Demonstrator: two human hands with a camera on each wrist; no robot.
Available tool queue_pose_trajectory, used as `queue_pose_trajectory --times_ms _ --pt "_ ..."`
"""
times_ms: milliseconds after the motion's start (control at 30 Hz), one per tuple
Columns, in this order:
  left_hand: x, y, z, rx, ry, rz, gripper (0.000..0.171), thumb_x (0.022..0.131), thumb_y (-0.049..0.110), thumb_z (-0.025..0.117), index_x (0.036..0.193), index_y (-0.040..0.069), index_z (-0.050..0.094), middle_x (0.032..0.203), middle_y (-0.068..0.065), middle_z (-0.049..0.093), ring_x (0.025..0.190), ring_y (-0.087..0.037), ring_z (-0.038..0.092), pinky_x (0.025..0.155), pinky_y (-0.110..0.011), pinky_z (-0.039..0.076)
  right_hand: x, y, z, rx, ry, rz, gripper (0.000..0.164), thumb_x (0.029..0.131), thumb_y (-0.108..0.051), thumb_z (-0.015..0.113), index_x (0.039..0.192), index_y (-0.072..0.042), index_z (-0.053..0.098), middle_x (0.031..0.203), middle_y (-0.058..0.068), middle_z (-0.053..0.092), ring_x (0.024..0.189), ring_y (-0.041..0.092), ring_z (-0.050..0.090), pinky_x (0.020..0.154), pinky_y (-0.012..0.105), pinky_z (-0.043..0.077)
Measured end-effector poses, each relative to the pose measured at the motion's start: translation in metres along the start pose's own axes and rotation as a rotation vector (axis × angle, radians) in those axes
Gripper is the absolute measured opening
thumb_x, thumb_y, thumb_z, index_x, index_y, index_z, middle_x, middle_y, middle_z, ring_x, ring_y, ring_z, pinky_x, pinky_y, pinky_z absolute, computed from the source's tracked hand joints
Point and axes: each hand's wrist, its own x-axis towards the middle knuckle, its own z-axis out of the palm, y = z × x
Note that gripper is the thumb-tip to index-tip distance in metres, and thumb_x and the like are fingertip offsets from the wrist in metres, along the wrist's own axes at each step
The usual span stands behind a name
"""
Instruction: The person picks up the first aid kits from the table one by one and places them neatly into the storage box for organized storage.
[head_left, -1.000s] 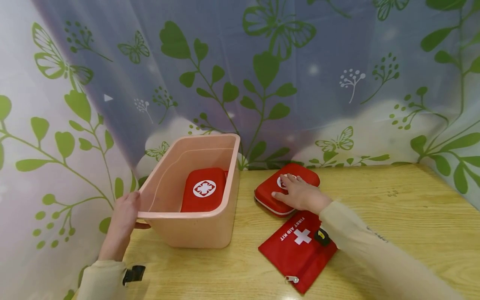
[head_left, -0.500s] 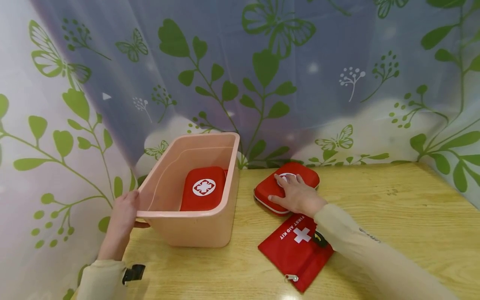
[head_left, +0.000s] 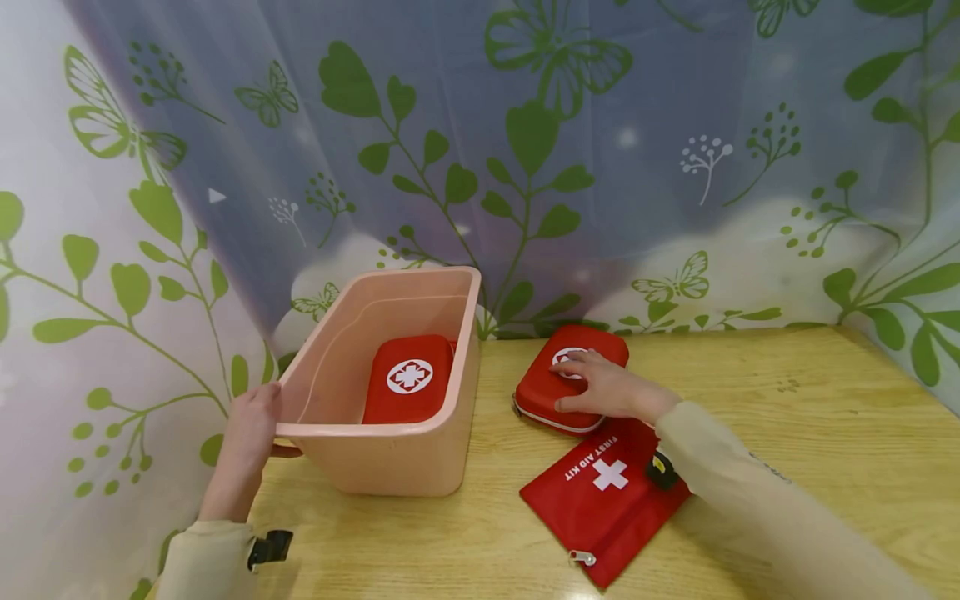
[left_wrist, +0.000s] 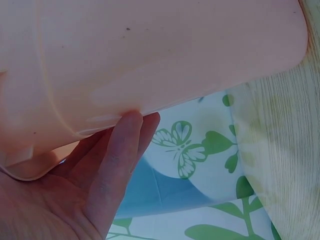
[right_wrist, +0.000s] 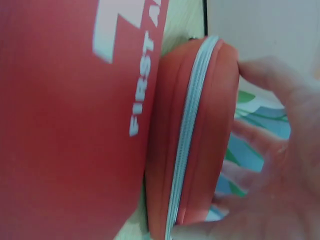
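My left hand (head_left: 246, 437) grips the near left rim of a pink plastic bin (head_left: 375, 461); in the left wrist view its fingers (left_wrist: 120, 142) reach along the underside of the rim. Inside the bin lies a red case (head_left: 393, 404) with a white cross emblem, a bit of red showing behind it. My right hand (head_left: 613, 392) rests on top of a second red zipped case (head_left: 542, 390), fingers spread and lightly bent over its emblem. The right wrist view shows this case's pale zipper (right_wrist: 187, 125) and the thumb at one corner.
A flat red pouch (head_left: 585, 525) printed "FIRST AID KIT" lies on the wooden table (head_left: 810, 400) just in front of the second case, partly under the right sleeve. A patterned cloth (head_left: 465, 150) hangs behind the table and along the left side.
The red case under my right hand has turned slightly, and the right fingers have bent more and moved a little rightward. The left hand and bin stay in place.
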Motion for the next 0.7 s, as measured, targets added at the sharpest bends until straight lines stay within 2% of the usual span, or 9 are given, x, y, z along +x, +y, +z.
queue_pose_trajectory --times_ms 200,333,467,700 --pt "-0.001 0.001 -0.002 0.003 -0.002 0.0 0.062 0.105 0.034 0.026 0.138 -0.017 0.039 0.122 -0.039 0.05 0.07 -0.015 0.062 0.054 -0.043 0.06 0.002 0.009 -0.005 0.067 -0.04 -0.06 0.065 0.088 -0.04 0.07 0.141 -0.007 0.052 0.154 0.019 0.03 0.141 0.042 0.021 0.109 0.06 0.031" --pt "0.0 0.0 -0.003 -0.002 0.003 -0.007 0.061 0.105 0.034 0.026 0.138 -0.016 0.039 0.12 -0.039 0.049 0.07 -0.015 0.062 0.053 -0.044 0.06 0.004 0.015 -0.007 0.11 -0.072 -0.092 0.062 0.087 -0.035 0.073 0.139 -0.008 0.054 0.154 0.019 0.03 0.137 0.04 0.03 0.107 0.056 0.036" --pt "0.0 0.0 -0.003 -0.006 -0.002 -0.004 0.061 0.105 0.033 0.026 0.139 -0.016 0.038 0.121 -0.038 0.048 0.072 -0.016 0.062 0.052 -0.044 0.06 0.005 0.021 -0.01 0.147 -0.1 -0.109 0.059 0.084 -0.03 0.076 0.135 -0.009 0.057 0.153 0.02 0.03 0.131 0.037 0.04 0.105 0.052 0.039" --pt "0.0 0.0 0.001 -0.036 -0.001 0.0 0.059 0.105 0.031 0.027 0.135 -0.017 0.041 0.117 -0.038 0.05 0.069 -0.015 0.062 0.052 -0.044 0.06 0.002 0.027 -0.017 0.164 -0.142 -0.101 0.057 0.081 -0.022 0.077 0.134 -0.012 0.059 0.153 0.02 0.033 0.127 0.034 0.043 0.099 0.043 0.043"
